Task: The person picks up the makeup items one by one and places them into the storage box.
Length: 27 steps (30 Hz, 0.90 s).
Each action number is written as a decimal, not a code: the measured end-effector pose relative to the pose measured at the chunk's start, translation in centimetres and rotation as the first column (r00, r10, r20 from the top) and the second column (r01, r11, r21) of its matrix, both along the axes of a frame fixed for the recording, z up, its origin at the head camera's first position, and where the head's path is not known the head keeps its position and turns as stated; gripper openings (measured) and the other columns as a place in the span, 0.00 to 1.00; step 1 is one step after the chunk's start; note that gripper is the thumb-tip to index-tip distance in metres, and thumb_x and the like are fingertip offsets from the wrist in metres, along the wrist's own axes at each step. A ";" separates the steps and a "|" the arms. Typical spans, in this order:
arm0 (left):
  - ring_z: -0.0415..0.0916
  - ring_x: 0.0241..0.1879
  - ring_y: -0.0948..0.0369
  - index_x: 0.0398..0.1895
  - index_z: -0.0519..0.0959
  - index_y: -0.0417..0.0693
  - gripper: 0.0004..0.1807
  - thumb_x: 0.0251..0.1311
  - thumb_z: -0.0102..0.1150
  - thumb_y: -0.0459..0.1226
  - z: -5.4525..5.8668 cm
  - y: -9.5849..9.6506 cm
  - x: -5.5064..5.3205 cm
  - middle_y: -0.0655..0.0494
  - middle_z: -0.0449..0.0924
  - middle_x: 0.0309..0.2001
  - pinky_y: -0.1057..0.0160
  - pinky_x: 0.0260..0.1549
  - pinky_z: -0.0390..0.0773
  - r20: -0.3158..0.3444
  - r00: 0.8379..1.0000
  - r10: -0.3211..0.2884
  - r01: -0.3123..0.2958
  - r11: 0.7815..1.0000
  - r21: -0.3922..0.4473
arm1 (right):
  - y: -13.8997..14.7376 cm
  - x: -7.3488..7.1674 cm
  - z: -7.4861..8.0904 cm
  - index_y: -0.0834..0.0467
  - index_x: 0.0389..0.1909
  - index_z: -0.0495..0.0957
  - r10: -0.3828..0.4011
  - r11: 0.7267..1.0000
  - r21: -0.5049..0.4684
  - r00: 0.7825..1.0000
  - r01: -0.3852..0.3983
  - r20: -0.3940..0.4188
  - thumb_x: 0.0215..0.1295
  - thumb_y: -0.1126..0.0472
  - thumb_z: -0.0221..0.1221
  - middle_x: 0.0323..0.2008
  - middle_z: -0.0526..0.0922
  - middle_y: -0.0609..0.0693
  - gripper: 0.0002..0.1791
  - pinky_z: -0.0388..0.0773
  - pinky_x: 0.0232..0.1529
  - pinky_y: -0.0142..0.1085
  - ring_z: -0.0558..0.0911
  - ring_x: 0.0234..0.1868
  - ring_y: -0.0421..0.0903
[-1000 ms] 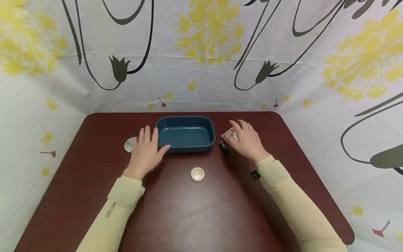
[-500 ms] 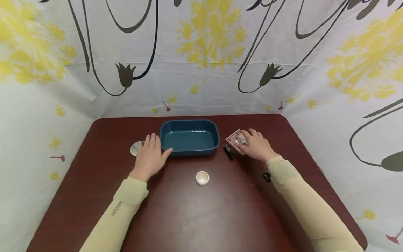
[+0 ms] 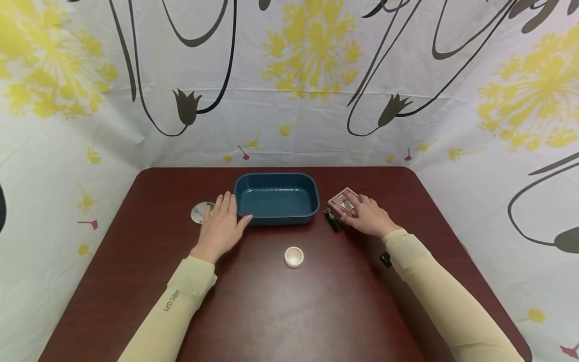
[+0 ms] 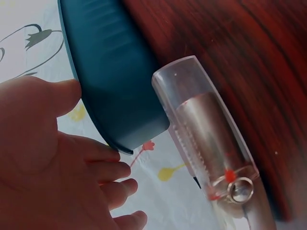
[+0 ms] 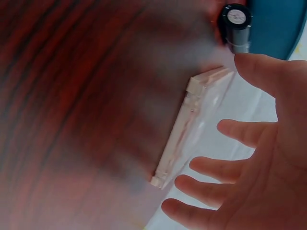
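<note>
My left hand (image 3: 219,229) is at the left side of a blue rectangular tray (image 3: 278,220), fingers straight. In the left wrist view its thumb and fingertips are at the tray's rim (image 4: 91,112); contact is hard to tell. A clear-capped tube with a small ring (image 4: 211,139) lies below this hand, hidden in the head view. A round, shiny disc (image 3: 199,213) shows just left of the hand. My right hand (image 3: 371,217) hovers over or touches a flat makeup palette (image 3: 342,199), fingers extended and spread. Beside the palette lies a black cylindrical tube (image 3: 332,221).
A small white round jar (image 3: 294,257) stands on the dark red table (image 3: 289,311), in front of the tray. A patterned cloth (image 3: 271,125) hangs along the table's back and sides. A small black piece (image 3: 385,259) shows under the right sleeve.
My right hand has drawn back toward the palette's near right side and come lower, uncovering more of the palette. The left hand stays beside the tray. The head view has shifted slightly.
</note>
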<state>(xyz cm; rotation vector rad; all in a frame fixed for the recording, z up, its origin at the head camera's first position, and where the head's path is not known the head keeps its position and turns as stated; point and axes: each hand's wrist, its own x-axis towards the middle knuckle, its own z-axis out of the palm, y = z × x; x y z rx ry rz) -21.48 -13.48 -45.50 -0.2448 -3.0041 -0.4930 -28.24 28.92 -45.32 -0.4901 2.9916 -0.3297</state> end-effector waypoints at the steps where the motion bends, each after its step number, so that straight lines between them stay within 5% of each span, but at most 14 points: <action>1: 0.43 0.77 0.41 0.78 0.50 0.33 0.46 0.73 0.47 0.58 0.0 0.1 0.0 0.36 0.46 0.78 0.34 0.70 0.44 -0.002 1.000 -0.003 0.003 1.000 0.004 | 0.0 0.1 -0.1 0.55 0.78 0.57 0.000 1.000 0.001 1.000 0.000 0.005 0.69 0.42 0.60 0.68 0.63 0.69 0.42 0.73 0.47 0.67 0.65 0.66 0.71; 27: 0.40 0.78 0.42 0.77 0.54 0.32 0.43 0.74 0.46 0.57 0.0 0.5 -0.2 0.35 0.48 0.78 0.37 0.71 0.44 -0.041 0.999 0.002 -0.003 1.000 -0.009 | -0.4 -1.8 -0.8 0.59 0.71 0.66 -0.108 0.993 0.033 0.994 0.109 -0.032 0.62 0.42 0.65 0.51 0.75 0.68 0.42 0.76 0.39 0.61 0.73 0.50 0.67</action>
